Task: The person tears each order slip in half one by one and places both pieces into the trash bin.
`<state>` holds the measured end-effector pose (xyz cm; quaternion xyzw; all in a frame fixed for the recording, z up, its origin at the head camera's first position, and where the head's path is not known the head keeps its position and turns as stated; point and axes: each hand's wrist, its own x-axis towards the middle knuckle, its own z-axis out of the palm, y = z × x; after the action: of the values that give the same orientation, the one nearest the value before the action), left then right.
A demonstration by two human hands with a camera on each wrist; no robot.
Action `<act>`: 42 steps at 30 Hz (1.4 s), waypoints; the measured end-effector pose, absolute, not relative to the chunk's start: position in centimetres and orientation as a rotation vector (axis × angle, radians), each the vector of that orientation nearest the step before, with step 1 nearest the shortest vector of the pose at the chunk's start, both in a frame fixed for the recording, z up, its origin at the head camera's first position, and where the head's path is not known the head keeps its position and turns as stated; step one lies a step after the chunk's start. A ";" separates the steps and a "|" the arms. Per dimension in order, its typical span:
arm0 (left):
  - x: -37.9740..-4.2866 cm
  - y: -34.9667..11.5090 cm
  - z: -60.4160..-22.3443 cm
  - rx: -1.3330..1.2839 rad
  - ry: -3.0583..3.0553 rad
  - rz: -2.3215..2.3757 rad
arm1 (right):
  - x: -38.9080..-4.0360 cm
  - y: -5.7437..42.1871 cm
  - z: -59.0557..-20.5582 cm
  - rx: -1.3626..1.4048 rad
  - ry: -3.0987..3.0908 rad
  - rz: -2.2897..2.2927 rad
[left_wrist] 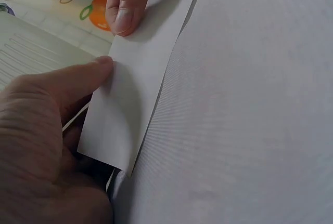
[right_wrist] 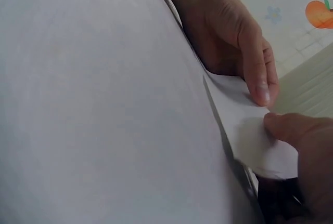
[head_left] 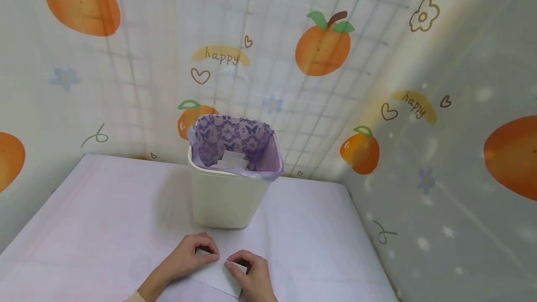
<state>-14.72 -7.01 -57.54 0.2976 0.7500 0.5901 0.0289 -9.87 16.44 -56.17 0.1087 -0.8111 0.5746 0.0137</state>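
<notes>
Both hands pinch the upper edge of a white sheet of paper (head_left: pixel 219 277) close over the table, in front of the bin. My left hand (head_left: pixel 190 256) grips it toward the left, thumb on the near face and fingers behind. A short way along the same edge, my right hand (head_left: pixel 253 275) pinches it, the two thumbs near each other. In the left wrist view the paper (left_wrist: pixel 130 86) looks like a flat strip between the thumbs. The right wrist view has the paper (right_wrist: pixel 244 125) bending slightly under the right thumb.
A cream waste bin (head_left: pixel 226 202) stands just beyond the hands, lined with a purple butterfly-patterned bag (head_left: pixel 228 129). White paper pieces (head_left: pixel 232 161) lie inside it. The table (head_left: pixel 319 241) has a pale cover. Curtains (head_left: pixel 268 22) printed with oranges hang behind and at the sides.
</notes>
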 end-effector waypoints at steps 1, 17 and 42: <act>-14.8 -7.0 -57.6 0.919 2.318 1.818 | -9.9 16.4 -56.1 0.335 -2.530 1.785; -15.0 -6.8 -58.2 0.968 2.368 1.784 | -10.6 16.4 -56.1 0.405 -2.560 1.696; -14.4 -6.2 -57.9 1.016 2.347 1.840 | -10.0 17.2 -56.3 0.489 -2.533 1.725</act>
<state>-14.38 -6.20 -57.87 0.3224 0.7450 0.5840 -0.0045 -10.01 17.16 -56.30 0.1574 -0.8161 0.5558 0.0189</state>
